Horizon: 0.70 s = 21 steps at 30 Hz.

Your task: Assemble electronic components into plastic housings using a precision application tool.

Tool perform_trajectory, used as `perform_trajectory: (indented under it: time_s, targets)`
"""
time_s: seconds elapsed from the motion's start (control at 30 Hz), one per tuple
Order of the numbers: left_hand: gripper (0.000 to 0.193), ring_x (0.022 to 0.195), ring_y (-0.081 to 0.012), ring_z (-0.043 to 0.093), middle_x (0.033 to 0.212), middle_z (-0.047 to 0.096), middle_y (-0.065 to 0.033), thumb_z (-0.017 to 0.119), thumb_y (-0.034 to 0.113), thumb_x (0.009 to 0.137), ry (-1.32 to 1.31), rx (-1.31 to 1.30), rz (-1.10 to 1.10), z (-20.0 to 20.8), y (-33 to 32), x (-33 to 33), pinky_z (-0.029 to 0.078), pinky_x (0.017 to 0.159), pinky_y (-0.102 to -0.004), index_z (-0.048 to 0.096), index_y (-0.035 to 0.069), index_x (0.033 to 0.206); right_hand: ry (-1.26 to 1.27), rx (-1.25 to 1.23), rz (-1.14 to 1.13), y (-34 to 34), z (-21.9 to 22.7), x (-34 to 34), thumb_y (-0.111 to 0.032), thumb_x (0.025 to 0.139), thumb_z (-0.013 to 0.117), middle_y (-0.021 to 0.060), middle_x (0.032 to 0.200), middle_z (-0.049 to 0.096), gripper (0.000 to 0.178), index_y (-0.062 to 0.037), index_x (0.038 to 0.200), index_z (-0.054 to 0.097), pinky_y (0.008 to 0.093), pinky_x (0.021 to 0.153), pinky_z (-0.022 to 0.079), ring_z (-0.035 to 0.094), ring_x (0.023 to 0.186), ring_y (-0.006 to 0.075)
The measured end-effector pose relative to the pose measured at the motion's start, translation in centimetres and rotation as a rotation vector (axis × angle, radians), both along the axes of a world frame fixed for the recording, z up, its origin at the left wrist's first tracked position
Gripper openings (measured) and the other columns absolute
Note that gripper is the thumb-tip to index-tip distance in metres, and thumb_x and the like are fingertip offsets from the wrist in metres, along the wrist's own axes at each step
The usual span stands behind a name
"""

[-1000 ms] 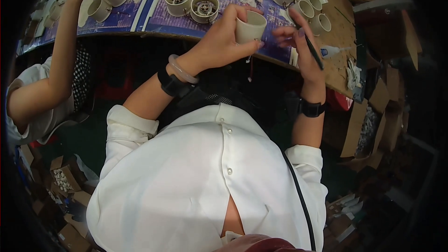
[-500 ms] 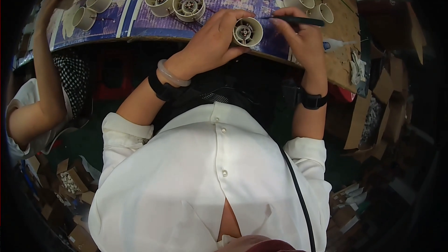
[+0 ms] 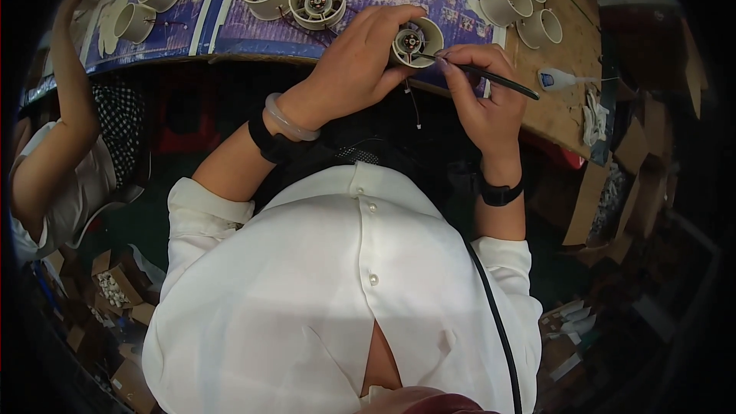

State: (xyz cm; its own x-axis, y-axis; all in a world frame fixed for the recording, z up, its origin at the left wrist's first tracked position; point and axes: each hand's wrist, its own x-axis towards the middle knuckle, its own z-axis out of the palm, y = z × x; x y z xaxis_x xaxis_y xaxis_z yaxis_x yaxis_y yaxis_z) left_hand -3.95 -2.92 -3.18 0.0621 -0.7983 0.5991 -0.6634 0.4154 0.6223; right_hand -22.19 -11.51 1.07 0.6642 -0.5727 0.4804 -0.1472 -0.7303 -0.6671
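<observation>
The cream cup is in front of me at the near edge of the table, tilted so that its mouth looks toward the camera. Inside it sits a small dark motor, and below it a thin wire hangs with a pale plug on the end. My left hand is closed around the left side of the cup, thumb below and fingers above. My right hand pinches a slim dark tool like a pen; its tip goes over the rim into the cup. Whether this tip touches something inside, I cannot tell.

I judge that the step in hand is fine work with the tool inside the cup, near the motor. The next move calls, I think, for a steady left hold and a small, gentle motion of the tip.

Farther out, more cups stand to the left and others to the right. A small bottle lies at the right, and a co-worker's arm reaches at far left.
</observation>
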Motion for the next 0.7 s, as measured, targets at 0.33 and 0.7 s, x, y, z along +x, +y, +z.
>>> perform_trajectory:
  time_s: [0.33,0.7]
  targets:
    - [0.068,0.109,-0.0355,0.054,0.117,0.057,-0.014,0.077,0.004,0.071,0.018,0.011,0.015,-0.1,0.1,-0.2,0.047,0.09,-0.0411,0.044,0.007,0.131,0.035,-0.073,0.054,-0.6,0.0,0.5,-0.001,0.083,0.07,0.005,0.088,0.067,0.009,-0.0024,0.092,0.067,0.0235,0.062,0.046,0.059,0.074,0.0123]
    - [0.069,0.113,-0.0334,0.054,0.123,0.056,-0.0124,0.076,0.001,0.07,0.044,0.046,0.015,-0.2,0.2,-0.1,0.045,0.096,-0.0394,0.046,0.005,0.132,0.027,-0.118,0.003,0.4,0.5,1.5,-0.001,0.077,0.072,0.0083,0.08,0.063,0.013,-0.0036,0.088,0.065,0.0347,0.061,0.047,0.06,0.071,0.0268]
